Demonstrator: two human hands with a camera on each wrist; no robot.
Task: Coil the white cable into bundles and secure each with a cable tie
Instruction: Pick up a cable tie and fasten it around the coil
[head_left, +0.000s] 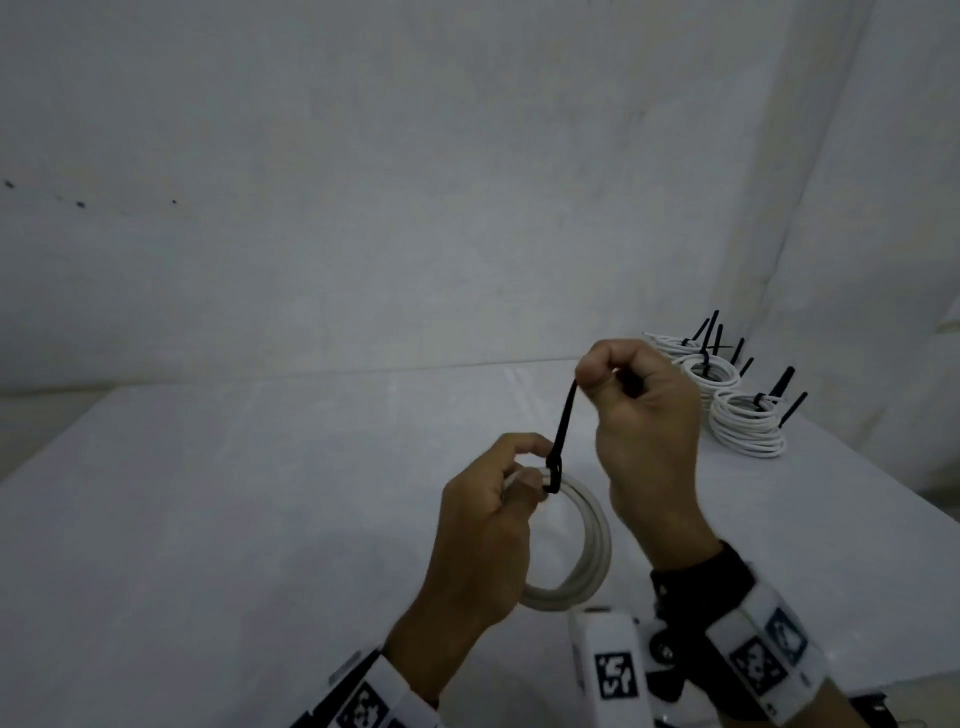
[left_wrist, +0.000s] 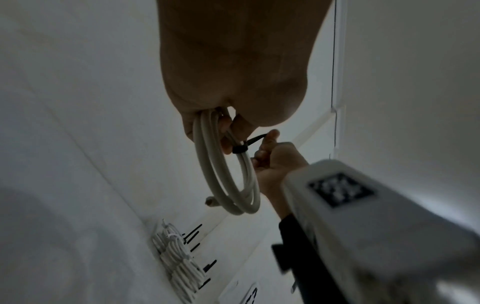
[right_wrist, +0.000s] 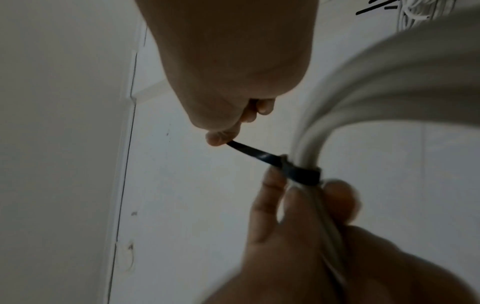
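A coil of white cable (head_left: 592, 540) hangs above the white table, held at its top by my left hand (head_left: 498, 499), whose fingers pinch the strands just below a black cable tie (head_left: 563, 431). The tie is wrapped round the strands, its head (right_wrist: 301, 172) against the bundle. My right hand (head_left: 634, 384) grips the tie's free tail, which runs taut up and to the right. In the left wrist view the coil (left_wrist: 228, 174) dangles from the left hand, with the tie (left_wrist: 246, 144) and the right hand (left_wrist: 272, 158) behind it.
Several finished white coils (head_left: 727, 400) with black tie tails sticking up are stacked at the table's back right, near the wall corner. The white table (head_left: 260, 519) stretches left and forward. Grey walls stand behind.
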